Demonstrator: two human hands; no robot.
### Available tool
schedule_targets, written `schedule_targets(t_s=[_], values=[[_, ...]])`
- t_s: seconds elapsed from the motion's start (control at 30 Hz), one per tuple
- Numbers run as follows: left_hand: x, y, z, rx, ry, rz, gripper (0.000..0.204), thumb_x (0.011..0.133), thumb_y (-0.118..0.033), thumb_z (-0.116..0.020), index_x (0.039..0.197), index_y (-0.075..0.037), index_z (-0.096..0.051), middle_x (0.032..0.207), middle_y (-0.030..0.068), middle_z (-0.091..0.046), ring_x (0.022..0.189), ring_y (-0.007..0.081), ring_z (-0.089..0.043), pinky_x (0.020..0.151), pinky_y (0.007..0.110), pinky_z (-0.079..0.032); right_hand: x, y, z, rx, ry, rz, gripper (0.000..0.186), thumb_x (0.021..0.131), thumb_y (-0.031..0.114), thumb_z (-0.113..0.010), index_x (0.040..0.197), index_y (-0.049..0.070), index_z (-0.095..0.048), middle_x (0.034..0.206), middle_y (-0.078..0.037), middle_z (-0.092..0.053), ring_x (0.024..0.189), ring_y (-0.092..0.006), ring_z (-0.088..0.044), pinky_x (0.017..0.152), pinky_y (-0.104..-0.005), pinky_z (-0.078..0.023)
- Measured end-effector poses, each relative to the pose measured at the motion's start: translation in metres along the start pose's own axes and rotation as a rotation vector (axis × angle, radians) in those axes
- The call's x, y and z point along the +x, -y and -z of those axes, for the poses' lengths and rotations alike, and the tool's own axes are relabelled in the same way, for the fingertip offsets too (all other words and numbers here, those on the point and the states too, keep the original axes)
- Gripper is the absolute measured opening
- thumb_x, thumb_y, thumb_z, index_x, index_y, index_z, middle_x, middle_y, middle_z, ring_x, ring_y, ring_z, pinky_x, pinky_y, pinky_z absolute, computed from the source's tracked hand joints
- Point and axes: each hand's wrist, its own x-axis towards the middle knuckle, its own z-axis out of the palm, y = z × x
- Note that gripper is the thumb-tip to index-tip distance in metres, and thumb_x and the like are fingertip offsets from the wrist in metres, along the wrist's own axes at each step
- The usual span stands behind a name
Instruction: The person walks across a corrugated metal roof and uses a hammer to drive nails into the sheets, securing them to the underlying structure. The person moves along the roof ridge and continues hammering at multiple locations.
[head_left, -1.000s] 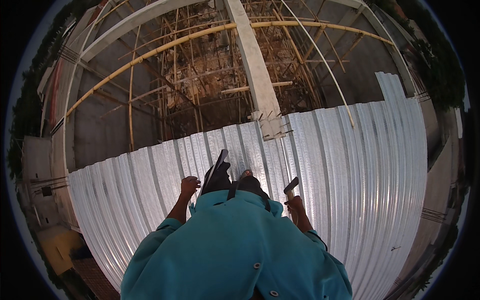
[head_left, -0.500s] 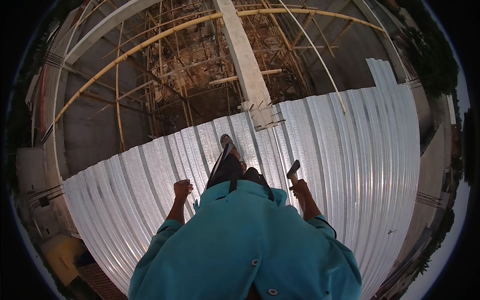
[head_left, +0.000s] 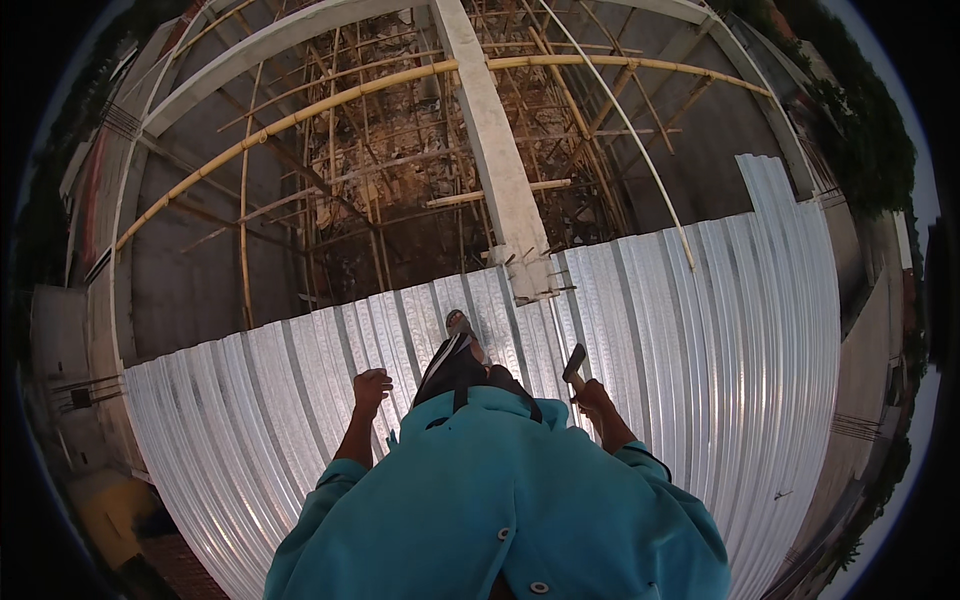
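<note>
My right hand [head_left: 594,398] is wrapped round the light handle of a hammer [head_left: 574,362], whose dark head points up and away from me. To the left of my body, my left hand [head_left: 372,388] hangs over the metal sheets with its fingers curled; whether something small is in them is hidden. Under me lies ribbed, silvery metal sheeting [head_left: 250,410]. One shoe [head_left: 457,321] stands on it, close to its far edge. Ahead, a concrete beam [head_left: 497,165] ends at that edge, with short rebar stubs sticking out.
Beyond the sheet edge is a deep drop with bamboo scaffolding [head_left: 335,180] and rubble far below. A long bamboo pole [head_left: 350,92] crosses it. A thin pale rod [head_left: 640,150] slants down to the sheeting at right. Rebar [head_left: 857,427] sticks out at the right side.
The beam end and the sheet's far edge sit lower in the picture, nearer my body. My right hand and the hammer have shifted slightly down and left; the left hand has barely moved.
</note>
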Motion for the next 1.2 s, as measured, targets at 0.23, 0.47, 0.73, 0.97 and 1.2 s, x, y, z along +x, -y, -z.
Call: schedule_targets(t_s=[0.23, 0.47, 0.73, 0.97, 1.2], values=[[0.0, -0.005, 0.019, -0.041, -0.129, 0.074, 0.03, 0.088, -0.021, -0.065, 0.11, 0.0, -0.067, 0.086, 0.0109, -0.07, 0.069, 0.018, -0.068, 0.056, 0.03, -0.052, 0.015, 0.056, 0.022, 0.058, -0.102, 0.088, 0.033, 0.074, 0.018, -0.083, 0.085, -0.008, -0.066, 0.071, -0.017, -0.069, 0.058, -0.0247, -0.069, 0.05, -0.0382, -0.057], [0.014, -0.004, 0.013, -0.045, -0.128, 0.064, 0.026, 0.083, -0.021, -0.072, 0.093, 0.002, -0.07, 0.079, 0.0103, -0.07, 0.065, 0.0185, -0.068, 0.055, 0.031, -0.052, 0.041, 0.094, 0.061, -0.014, -0.089, 0.15, 0.038, 0.073, 0.016, -0.084, 0.092, -0.011, -0.065, 0.071, -0.018, -0.069, 0.057, -0.0244, -0.069, 0.049, -0.0383, -0.056], [0.023, -0.036, -0.001, 0.012, -0.155, 0.047, 0.023, 0.08, -0.02, -0.077, 0.086, 0.001, -0.07, 0.07, 0.006, -0.067, 0.06, 0.0146, -0.064, 0.053, 0.028, -0.049, 0.063, 0.122, 0.088, -0.03, -0.036, 0.085, 0.032, 0.073, 0.018, -0.08, 0.092, -0.001, -0.062, 0.071, -0.013, -0.068, 0.056, -0.0218, -0.068, 0.047, -0.035, -0.055], [0.038, -0.052, 0.018, -0.075, -0.267, -0.045, 0.028, 0.085, -0.025, -0.074, 0.093, 0.001, -0.068, 0.074, 0.0073, -0.065, 0.061, 0.0167, -0.064, 0.052, 0.028, -0.048, 0.071, 0.139, 0.099, -0.077, -0.068, 0.1, 0.039, 0.073, 0.018, -0.079, 0.1, -0.002, -0.062, 0.077, -0.014, -0.07, 0.058, -0.022, -0.069, 0.049, -0.0354, -0.056], [0.032, -0.065, 0.043, -0.039, -0.256, 0.025, 0.025, 0.086, -0.024, -0.073, 0.089, 0.0, -0.069, 0.068, 0.0044, -0.062, 0.057, 0.0139, -0.061, 0.049, 0.028, -0.046, 0.073, 0.16, 0.1, 0.028, -0.092, 0.148, 0.037, 0.075, 0.016, -0.083, 0.091, -0.011, -0.063, 0.071, -0.018, -0.068, 0.056, -0.0246, -0.068, 0.047, -0.0392, -0.055]])
